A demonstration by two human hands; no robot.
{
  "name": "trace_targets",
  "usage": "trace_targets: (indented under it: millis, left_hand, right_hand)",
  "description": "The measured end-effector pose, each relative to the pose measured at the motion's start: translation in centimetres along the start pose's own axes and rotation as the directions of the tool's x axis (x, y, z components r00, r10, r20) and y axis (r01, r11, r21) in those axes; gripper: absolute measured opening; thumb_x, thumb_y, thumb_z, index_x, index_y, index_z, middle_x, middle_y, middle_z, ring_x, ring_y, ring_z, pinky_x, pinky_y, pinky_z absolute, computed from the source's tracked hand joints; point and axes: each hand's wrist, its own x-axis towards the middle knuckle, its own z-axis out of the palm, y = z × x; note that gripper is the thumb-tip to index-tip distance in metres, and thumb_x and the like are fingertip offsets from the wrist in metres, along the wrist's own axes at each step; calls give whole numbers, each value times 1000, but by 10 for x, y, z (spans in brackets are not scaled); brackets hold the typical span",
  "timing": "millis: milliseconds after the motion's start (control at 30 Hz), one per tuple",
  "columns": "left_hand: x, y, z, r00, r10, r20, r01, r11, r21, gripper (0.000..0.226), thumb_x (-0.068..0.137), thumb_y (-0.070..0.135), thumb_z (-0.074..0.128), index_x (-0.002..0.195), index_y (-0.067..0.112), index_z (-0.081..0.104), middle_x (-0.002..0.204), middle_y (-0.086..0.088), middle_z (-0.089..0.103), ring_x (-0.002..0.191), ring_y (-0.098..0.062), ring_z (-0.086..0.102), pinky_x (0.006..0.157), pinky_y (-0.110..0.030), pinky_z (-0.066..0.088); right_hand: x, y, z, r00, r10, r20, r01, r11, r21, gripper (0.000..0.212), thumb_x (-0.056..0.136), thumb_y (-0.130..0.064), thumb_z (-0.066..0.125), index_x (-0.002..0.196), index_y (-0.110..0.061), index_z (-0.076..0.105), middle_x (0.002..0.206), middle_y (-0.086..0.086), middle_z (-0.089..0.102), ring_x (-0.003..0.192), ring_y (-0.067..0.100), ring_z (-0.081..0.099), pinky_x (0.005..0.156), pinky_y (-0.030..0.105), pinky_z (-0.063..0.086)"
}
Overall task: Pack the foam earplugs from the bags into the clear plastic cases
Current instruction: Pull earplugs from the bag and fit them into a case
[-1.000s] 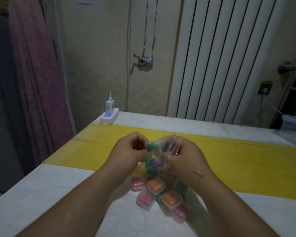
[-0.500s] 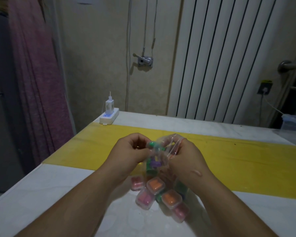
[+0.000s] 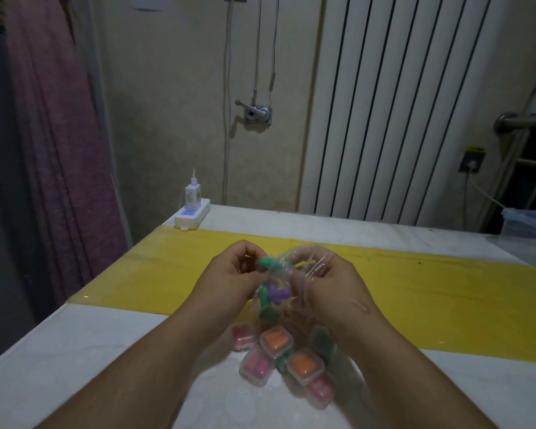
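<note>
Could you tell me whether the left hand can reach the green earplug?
Likely yes: the green earplug pokes from the mouth of the clear bag, right against the left hand; the right hand holds it.

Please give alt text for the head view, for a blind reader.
The left hand pinches a green earplug at the top of a clear bag that the right hand holds above a white table. Clear cases of orange and pink earplugs lie beneath.
</note>
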Motion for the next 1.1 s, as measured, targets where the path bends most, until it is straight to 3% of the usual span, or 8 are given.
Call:
trace_targets:
  millis: [100,233,367,567,667,800,967,1100]
  left_hand:
    - [-2,1,0,1000,16,11,-16,1000,17,30,76,-17,63,77,13,60,68,0,57,60,-11,50,50,-19,42]
    - [-4,0,-4,997,76,-1,-75,988,135,39,68,-22,63,68,17,61,68,-2,57,67,-16,51,59,-30,46]
    - [-4,0,-2,997,79,-1,-78,985,157,41,69,-21,61,65,20,62,68,-3,57,68,-17,50,60,-32,43]
    - [-1,2,1,999,53,-8,-53,998,44,39,72,-21,55,68,17,61,68,-5,55,62,-17,49,54,-26,42]
    - [-1,2,1,999,40,0,-40,999,8,29,75,-18,59,74,11,59,67,-5,53,58,-16,46,51,-24,40]
    - [-1,-2,-2,997,69,-36,-65,994,93,24,75,-12,68,72,10,60,65,-2,53,64,-17,46,56,-30,41]
    - [-1,0,-3,992,74,-106,-54,983,174,22,73,-18,62,74,4,57,62,-3,49,60,-16,44,54,-28,40]
    - [-1,-2,-1,994,32,-100,-14,985,173,30,77,-20,53,74,10,57,55,2,51,54,-12,45,49,-25,38]
  right_hand:
    - [-2,-1,1,1000,-14,15,15,999,-29,13,79,-6,76,80,-18,69,72,8,74,59,15,65,46,25,48]
    - [-1,3,3,997,-60,44,66,986,-154,23,74,-10,80,81,-29,69,78,3,75,77,23,73,72,43,61]
    - [0,3,1,998,-55,28,59,985,-161,21,75,-9,79,82,-23,66,75,6,74,71,26,72,67,43,59]
    - [-1,0,1,1000,-28,-9,28,999,-36,19,78,-6,78,78,-23,69,80,19,72,64,27,60,60,44,50]
    - [-2,-1,3,999,-32,13,32,999,22,16,76,-8,80,80,-20,70,83,26,70,66,31,60,65,52,51]
    - [1,2,4,1000,-24,6,24,998,-51,22,81,-3,71,85,-25,73,82,14,74,80,44,69,71,58,56]
    - [-3,1,5,999,-28,28,32,989,-141,30,72,-2,76,89,-26,72,83,6,76,82,32,72,71,51,60]
    - [-5,0,6,1000,-19,5,19,985,-173,32,78,2,67,83,-29,71,62,1,68,54,21,60,55,34,52]
